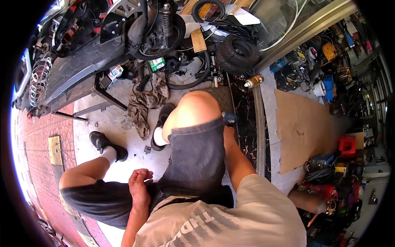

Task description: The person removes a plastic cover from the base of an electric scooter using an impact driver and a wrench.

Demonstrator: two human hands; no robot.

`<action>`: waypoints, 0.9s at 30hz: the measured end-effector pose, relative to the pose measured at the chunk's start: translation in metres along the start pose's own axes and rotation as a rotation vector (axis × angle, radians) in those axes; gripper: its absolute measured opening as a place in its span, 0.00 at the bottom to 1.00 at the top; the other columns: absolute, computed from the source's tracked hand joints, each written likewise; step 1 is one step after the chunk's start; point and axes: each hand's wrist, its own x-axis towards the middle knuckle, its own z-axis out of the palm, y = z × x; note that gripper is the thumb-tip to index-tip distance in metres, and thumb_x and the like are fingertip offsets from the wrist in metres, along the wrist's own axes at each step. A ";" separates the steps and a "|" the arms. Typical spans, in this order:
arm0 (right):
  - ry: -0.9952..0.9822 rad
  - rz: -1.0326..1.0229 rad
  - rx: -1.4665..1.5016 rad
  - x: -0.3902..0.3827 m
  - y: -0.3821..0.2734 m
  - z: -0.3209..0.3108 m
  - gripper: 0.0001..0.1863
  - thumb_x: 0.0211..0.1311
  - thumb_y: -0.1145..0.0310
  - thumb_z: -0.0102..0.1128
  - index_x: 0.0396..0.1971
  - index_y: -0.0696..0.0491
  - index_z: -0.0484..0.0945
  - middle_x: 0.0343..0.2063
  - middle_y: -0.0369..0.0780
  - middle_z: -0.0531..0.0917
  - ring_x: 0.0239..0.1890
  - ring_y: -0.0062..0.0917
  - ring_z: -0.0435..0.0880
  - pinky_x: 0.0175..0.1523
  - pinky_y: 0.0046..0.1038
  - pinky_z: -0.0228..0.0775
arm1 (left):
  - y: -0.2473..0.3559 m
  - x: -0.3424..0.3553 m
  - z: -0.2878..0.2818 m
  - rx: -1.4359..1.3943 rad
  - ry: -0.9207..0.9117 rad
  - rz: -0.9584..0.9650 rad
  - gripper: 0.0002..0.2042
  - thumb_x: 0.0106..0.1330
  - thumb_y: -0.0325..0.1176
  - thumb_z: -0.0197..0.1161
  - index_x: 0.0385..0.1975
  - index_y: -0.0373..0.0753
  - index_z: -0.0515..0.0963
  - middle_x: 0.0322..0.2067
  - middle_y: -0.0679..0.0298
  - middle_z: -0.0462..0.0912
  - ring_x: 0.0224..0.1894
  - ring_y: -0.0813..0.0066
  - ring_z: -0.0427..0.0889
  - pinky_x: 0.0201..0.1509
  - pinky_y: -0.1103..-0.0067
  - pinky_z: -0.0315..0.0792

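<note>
Little looks done: my left hand is empty and loosely curled, and I cannot tell whether my right hand, beside my knee, grips the blue tool just ahead of it, its use seemingly still left.

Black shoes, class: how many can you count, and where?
2: the left shoe lies left of the grimy cloth; the right shoe, right of it, is partly hidden by the leg.

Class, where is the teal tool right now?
In the head view, the teal tool is right of centre, beside the person's right knee and at the right hand.
</note>
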 end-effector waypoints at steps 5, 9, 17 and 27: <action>0.298 -0.171 -0.487 0.006 0.035 0.007 0.25 0.51 0.55 0.77 0.40 0.61 0.86 0.37 0.50 0.86 0.43 0.39 0.85 0.52 0.40 0.74 | 0.004 0.016 0.009 0.054 0.048 -0.013 0.06 0.73 0.32 0.59 0.39 0.39 0.80 0.33 0.64 0.86 0.36 0.76 0.83 0.41 0.77 0.75; 0.397 -0.125 -0.772 0.021 0.041 -0.017 0.34 0.53 0.44 0.76 0.48 0.59 0.84 0.45 0.57 0.84 0.50 0.50 0.84 0.59 0.44 0.74 | 0.018 0.039 0.017 0.087 -0.029 -0.021 0.07 0.74 0.33 0.59 0.39 0.37 0.80 0.32 0.63 0.86 0.35 0.76 0.83 0.40 0.79 0.74; 0.209 -0.083 -0.561 0.069 0.088 -0.043 0.35 0.52 0.42 0.77 0.48 0.57 0.84 0.48 0.52 0.87 0.51 0.51 0.85 0.57 0.46 0.75 | 0.061 0.095 0.004 0.164 -0.159 -0.144 0.08 0.75 0.35 0.59 0.40 0.37 0.80 0.32 0.63 0.86 0.35 0.77 0.83 0.39 0.78 0.76; 0.378 -0.052 -0.966 0.024 0.025 0.001 0.37 0.52 0.38 0.75 0.43 0.60 0.84 0.43 0.54 0.87 0.49 0.47 0.86 0.52 0.43 0.75 | 0.072 0.115 -0.047 0.306 -0.268 -0.254 0.10 0.74 0.37 0.59 0.43 0.37 0.80 0.35 0.62 0.87 0.37 0.75 0.84 0.40 0.76 0.78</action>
